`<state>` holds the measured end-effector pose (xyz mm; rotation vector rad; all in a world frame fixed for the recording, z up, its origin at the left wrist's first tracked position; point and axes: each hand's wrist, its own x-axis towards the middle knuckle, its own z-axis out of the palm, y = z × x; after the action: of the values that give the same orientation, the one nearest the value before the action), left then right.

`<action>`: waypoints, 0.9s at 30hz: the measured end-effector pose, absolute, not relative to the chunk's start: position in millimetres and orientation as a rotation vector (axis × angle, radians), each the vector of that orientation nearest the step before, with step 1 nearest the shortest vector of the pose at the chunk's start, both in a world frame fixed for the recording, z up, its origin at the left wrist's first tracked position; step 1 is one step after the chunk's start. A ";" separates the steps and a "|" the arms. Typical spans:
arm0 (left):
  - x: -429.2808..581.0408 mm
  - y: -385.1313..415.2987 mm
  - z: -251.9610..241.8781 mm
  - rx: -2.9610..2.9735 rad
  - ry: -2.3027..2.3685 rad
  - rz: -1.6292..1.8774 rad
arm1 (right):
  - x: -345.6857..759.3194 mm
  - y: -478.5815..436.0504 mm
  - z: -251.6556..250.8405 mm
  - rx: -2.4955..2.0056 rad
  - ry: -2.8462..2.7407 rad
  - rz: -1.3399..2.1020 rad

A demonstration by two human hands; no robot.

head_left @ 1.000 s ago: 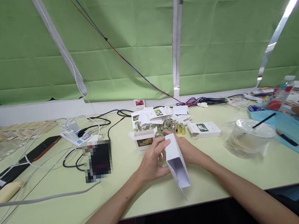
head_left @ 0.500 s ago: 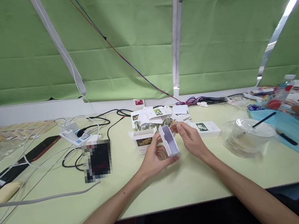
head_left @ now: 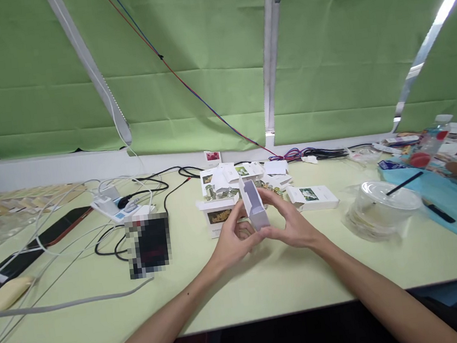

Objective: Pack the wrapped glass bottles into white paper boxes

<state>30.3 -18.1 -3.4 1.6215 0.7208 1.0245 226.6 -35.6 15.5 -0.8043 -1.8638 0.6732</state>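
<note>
Above the table, a small white cardboard box (head_left: 256, 207) is held tilted, its open side facing me and showing a pale lilac inside. My left hand (head_left: 232, 242) is closed around its left side, thumb at the near end. My right hand (head_left: 294, 222) grips the right side, its thumb meeting the left one at the bottom. Just behind stands an opened white box (head_left: 218, 216) with a dark picture on its front. Several small glass bottles (head_left: 209, 192) with metallic tops lie beyond, partly hidden by my hands.
Flattened white cartons (head_left: 223, 176) are heaped at the back. To the right lie a white box (head_left: 314, 197) with a green picture and a bagged plastic cup (head_left: 392, 197) with a black straw. Cables and a power strip (head_left: 128, 210) spread over the left, near a pixelated dark object (head_left: 150, 246).
My right hand has come in from beside the box and now grips its right side and near end. The box is turned slightly more upright between both hands.
</note>
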 end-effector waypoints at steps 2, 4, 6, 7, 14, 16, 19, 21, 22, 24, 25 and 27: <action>29.4 -17.6 -4.0 1.627 0.752 1.012 | 226.8 -35.7 14.2 -0.831 -1.861 0.700; 28.9 -16.7 -5.6 1.626 0.768 0.997 | 226.7 -36.0 13.2 -0.853 -1.844 0.731; 29.0 -16.1 -7.0 1.622 0.768 0.973 | 226.0 -36.6 13.0 -0.860 -1.818 0.765; 29.2 -16.1 -7.3 1.617 0.767 0.958 | 225.5 -37.1 13.4 -0.854 -1.807 0.784; 31.0 -20.8 0.6 1.627 0.764 0.821 | 222.9 -37.5 16.1 -0.784 -1.706 0.922; 31.6 -22.4 2.9 1.631 0.782 0.787 | 222.8 -36.3 14.5 -0.790 -1.678 0.938; 33.1 -23.9 5.0 1.614 0.788 0.774 | 222.0 -34.7 11.3 -0.790 -1.651 0.953; 34.0 -24.2 5.6 1.610 0.785 0.773 | 221.2 -34.1 9.9 -0.793 -1.636 0.961; 34.3 -24.1 5.4 1.609 0.786 0.773 | 220.7 -34.0 9.6 -0.800 -1.629 0.963; 34.5 -23.5 4.3 1.604 0.791 0.773 | 220.0 -33.7 9.4 -0.817 -1.616 0.960; 34.4 -23.0 3.4 1.600 0.790 0.770 | 219.8 -33.5 9.5 -0.825 -1.612 0.957; 34.2 -22.1 1.3 1.598 0.784 0.766 | 219.6 -33.2 9.7 -0.834 -1.607 0.958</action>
<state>34.2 -22.1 1.3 1.5975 0.7842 0.7657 219.6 -33.2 9.7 -0.8336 -1.6072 0.9584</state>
